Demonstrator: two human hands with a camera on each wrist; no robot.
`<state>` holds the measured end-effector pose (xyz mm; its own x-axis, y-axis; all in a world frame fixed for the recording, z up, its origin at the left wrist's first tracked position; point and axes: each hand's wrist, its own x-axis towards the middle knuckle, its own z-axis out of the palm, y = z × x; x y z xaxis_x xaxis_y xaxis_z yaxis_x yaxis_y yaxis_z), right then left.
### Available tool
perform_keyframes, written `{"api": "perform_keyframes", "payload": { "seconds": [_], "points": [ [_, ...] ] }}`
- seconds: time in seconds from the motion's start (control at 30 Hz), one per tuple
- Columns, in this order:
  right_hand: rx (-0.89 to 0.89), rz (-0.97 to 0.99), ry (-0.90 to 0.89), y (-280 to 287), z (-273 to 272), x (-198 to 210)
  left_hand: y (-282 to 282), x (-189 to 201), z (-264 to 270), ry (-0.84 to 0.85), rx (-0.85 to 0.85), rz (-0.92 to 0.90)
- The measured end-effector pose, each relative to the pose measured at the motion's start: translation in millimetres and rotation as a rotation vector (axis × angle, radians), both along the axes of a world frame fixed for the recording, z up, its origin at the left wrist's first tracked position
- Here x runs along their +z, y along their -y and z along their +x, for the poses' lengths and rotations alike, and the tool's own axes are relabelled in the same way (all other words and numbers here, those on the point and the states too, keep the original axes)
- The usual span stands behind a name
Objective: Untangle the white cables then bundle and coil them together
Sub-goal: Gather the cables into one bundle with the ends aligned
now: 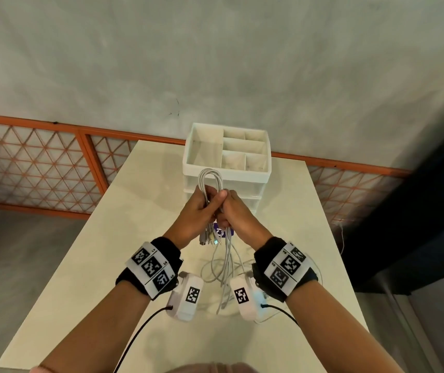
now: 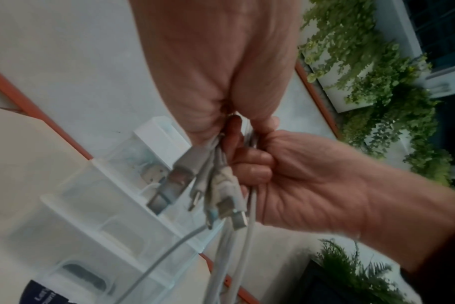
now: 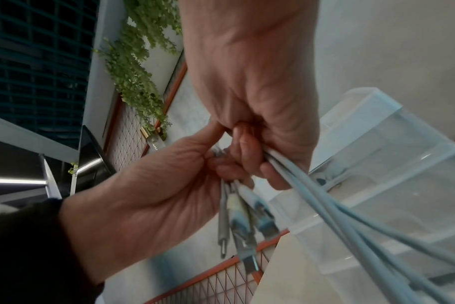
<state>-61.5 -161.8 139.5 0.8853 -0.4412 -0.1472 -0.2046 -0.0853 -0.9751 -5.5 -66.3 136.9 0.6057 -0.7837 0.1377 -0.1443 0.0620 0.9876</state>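
Head view: smooth looped white cables (image 1: 210, 181)

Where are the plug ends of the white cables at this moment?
In the head view, the plug ends hang just below the left hand, left of the right hand, above the table and before the drawer organizer.

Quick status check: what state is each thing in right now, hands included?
white cables: bunched, looped above the hands, tails trailing onto the table
cable plugs: gathered, hanging below the grip
left hand: gripping the bundle
right hand: gripping the bundle
drawer organizer: upright; top compartments look empty
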Motion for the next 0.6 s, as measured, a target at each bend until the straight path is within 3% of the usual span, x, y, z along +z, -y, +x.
{"api": "perform_keyframes", "payload": {
  "seconds": [0.13,0.4,0.6],
  "points": [
    [-0.013,0.017,-0.079,1,0,0,1,-4,-3,0.045,0.022,0.044],
    [0.005,-0.109,-0.083,-4,-2,8,5,-15,2,0.061,0.233,0.019],
    [0.311,-0.312,-0.21,3,-16,7,-3,-14,22,0.056,0.528,-0.016]
  ]
}}
